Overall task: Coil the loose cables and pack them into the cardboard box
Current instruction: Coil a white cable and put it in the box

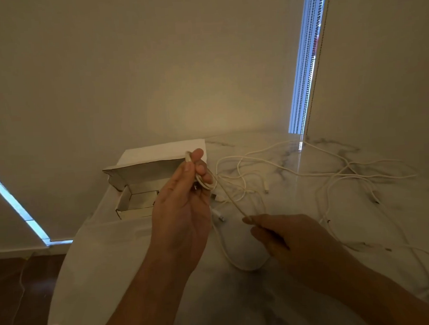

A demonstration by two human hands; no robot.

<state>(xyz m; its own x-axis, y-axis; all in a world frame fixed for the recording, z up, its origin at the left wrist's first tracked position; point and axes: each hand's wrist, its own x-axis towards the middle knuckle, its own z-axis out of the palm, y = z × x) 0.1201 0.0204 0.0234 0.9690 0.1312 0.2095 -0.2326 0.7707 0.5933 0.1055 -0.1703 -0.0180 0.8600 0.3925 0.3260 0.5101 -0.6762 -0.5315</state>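
Two hands are on one white cable [231, 198] as I watch through the head view: my left hand [183, 208] is raised above the table [128, 253] with thumb and fingers curled round a small coil [204, 181] of it, and my right hand [284, 235] pinches the free run lower down, the stretch between them pulled fairly straight. Beyond them the cardboard box [136, 206] sits open near the table's far left edge, flap up, just behind the left hand. More loose cables [345, 173] sprawl tangled across the marble to the right, plugs lying here and there. I judge the cable light, thin and floppy, with enough spring that the loops will pop open if the thumb eases off, and smooth enough to slide through a loose pinch. I would hold the coil where the loops cross and let the right hand feed slack near the fingertips, not by the plug. The tangle may snag as the tail drags, so I'd pull gently.
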